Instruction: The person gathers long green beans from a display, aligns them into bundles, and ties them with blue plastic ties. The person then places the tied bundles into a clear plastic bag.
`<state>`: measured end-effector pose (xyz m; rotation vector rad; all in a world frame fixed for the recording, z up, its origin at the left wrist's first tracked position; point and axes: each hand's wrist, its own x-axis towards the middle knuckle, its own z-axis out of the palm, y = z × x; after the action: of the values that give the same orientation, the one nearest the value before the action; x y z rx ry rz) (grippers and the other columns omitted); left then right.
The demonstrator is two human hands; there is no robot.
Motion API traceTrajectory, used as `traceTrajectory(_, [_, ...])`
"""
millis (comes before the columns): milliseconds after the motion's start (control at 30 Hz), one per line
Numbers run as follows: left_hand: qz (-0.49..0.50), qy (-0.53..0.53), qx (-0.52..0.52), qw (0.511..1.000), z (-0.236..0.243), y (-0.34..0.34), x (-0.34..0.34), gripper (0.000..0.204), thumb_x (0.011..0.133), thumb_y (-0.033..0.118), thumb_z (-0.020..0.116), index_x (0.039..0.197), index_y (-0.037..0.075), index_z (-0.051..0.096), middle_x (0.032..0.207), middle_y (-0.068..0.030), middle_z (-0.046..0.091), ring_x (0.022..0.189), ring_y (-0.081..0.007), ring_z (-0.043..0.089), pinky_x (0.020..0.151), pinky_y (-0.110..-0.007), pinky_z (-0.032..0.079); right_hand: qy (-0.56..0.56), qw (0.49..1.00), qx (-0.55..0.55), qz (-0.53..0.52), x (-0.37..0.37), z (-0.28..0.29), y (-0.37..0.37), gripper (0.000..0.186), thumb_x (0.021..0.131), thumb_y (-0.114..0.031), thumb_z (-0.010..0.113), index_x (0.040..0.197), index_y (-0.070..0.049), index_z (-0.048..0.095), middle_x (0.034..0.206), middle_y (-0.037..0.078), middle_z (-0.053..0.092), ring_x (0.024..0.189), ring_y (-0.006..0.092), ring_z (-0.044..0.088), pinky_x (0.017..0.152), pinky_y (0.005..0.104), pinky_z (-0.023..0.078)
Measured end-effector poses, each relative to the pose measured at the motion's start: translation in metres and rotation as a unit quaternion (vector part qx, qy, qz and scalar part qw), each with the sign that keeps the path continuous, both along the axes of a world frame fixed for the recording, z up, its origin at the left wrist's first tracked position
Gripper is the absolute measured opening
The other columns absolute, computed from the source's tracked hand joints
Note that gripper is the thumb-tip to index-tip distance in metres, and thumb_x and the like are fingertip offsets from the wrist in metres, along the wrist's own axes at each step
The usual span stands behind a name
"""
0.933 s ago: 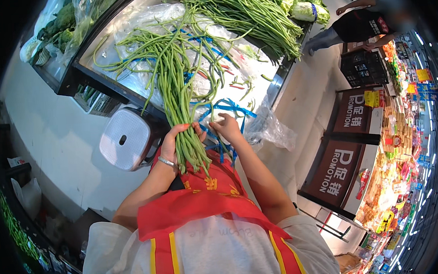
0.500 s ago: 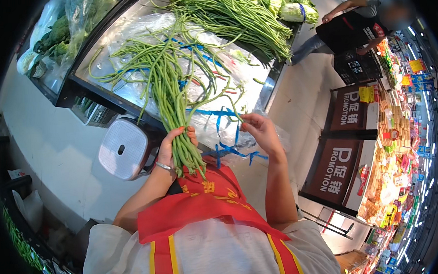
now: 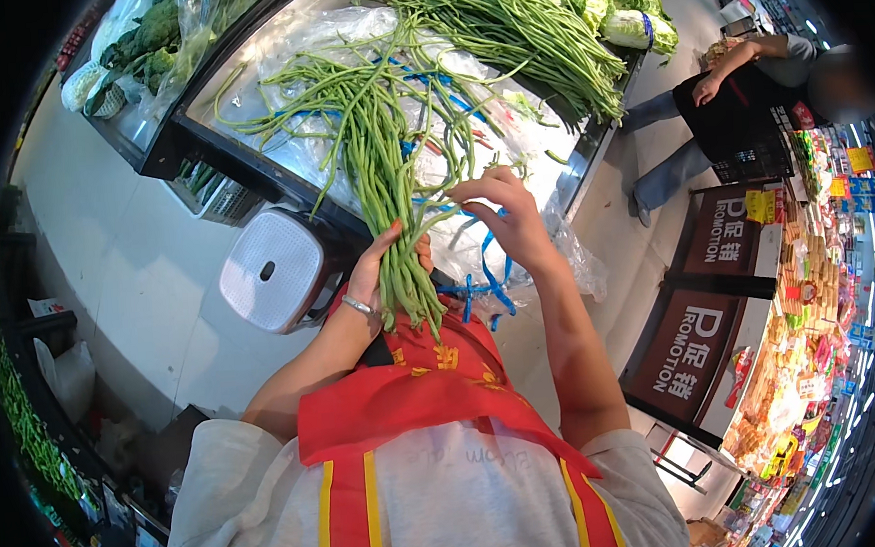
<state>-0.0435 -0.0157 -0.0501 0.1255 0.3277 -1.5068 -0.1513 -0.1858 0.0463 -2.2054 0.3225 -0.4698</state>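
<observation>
My left hand [image 3: 382, 267] grips a thick bunch of long green beans [image 3: 383, 167] near its lower ends, which hang over my red apron. The other ends spread across crumpled clear plastic [image 3: 337, 29] on the display stand. My right hand [image 3: 499, 210], fingers bent, pinches a loose bean beside the bunch, over the stand's front. Blue ties [image 3: 488, 285] dangle below that hand, and more lie under the beans.
A pile of long beans [image 3: 514, 48], wrapped cabbages [image 3: 633, 26] and broccoli [image 3: 152, 35] are around the top. A plastic stool [image 3: 263, 284] stands below left. A co-worker [image 3: 708, 107] in a dark apron walks at right, beside promotion display stands [image 3: 688, 348].
My right hand has moved up and leftward toward the bunch with the bean. My left hand keeps its grip. The co-worker has stepped downward along the aisle, and the view has shifted slightly.
</observation>
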Motion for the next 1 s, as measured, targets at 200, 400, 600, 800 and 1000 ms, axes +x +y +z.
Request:
traceTrajectory(200, [-0.011, 0.015, -0.001, 1.000, 0.006, 0.003, 0.000, 0.044, 0.084, 0.037, 0.059, 0.102, -0.002, 0.051, 0.087, -0.0133, 0.054, 0.079, -0.0224, 0.056, 0.070, -0.034, 0.049, -0.005, 0.985, -0.107, 0.137, 0.032, -0.016, -0.002, 0.016, 0.073, 0.004, 0.058, 0.088, -0.003, 0.060, 0.100, 0.006, 0.061, 0.092, 0.0249, 0.054, 0.078, 0.0336, 0.045])
traceTrajectory(400, [-0.028, 0.069, 0.025, 0.997, 0.010, 0.001, -0.001, 0.042, 0.079, 0.031, 0.066, 0.103, 0.000, 0.052, 0.088, -0.0125, 0.057, 0.077, -0.0256, 0.058, 0.070, -0.038, 0.050, 0.011, 0.965, -0.190, 0.180, 0.051, -0.016, 0.005, 0.020, 0.069, 0.005, 0.054, 0.087, -0.001, 0.061, 0.106, 0.010, 0.059, 0.097, 0.0272, 0.052, 0.083, 0.0347, 0.045])
traceTrajectory(600, [-0.002, -0.010, 0.085, 0.996, 0.004, 0.004, -0.004, 0.036, 0.078, 0.030, 0.067, 0.100, 0.003, 0.055, 0.088, -0.0151, 0.061, 0.077, -0.0292, 0.061, 0.067, -0.041, 0.051, 0.031, 0.960, -0.181, 0.210, 0.059, -0.017, 0.029, 0.025, 0.064, 0.001, 0.056, 0.088, 0.001, 0.063, 0.114, 0.012, 0.056, 0.102, 0.0283, 0.049, 0.086, 0.0342, 0.044])
traceTrajectory(800, [-0.026, -0.008, 0.084, 0.996, 0.011, 0.001, 0.003, 0.026, 0.077, 0.015, 0.063, 0.097, 0.000, 0.053, 0.082, -0.0092, 0.057, 0.072, -0.0213, 0.057, 0.070, -0.033, 0.049, -0.026, 0.998, -0.024, 0.049, 0.051, -0.036, 0.019, 0.031, 0.074, 0.003, 0.058, 0.104, -0.003, 0.060, 0.113, 0.011, 0.057, 0.101, 0.0251, 0.053, 0.087, 0.0327, 0.044])
traceTrajectory(1000, [0.076, 0.222, -0.155, 0.960, 0.078, 0.008, 0.042, 0.037, 0.075, 0.007, 0.057, 0.107, 0.000, 0.040, 0.082, -0.0013, 0.049, 0.069, -0.0085, 0.052, 0.068, -0.025, 0.044, -0.013, 0.899, 0.296, -0.322, 0.004, -0.110, -0.050, 0.021, 0.082, -0.005, 0.052, 0.101, 0.003, 0.057, 0.090, 0.010, 0.064, 0.079, 0.0142, 0.060, 0.073, 0.0257, 0.048])
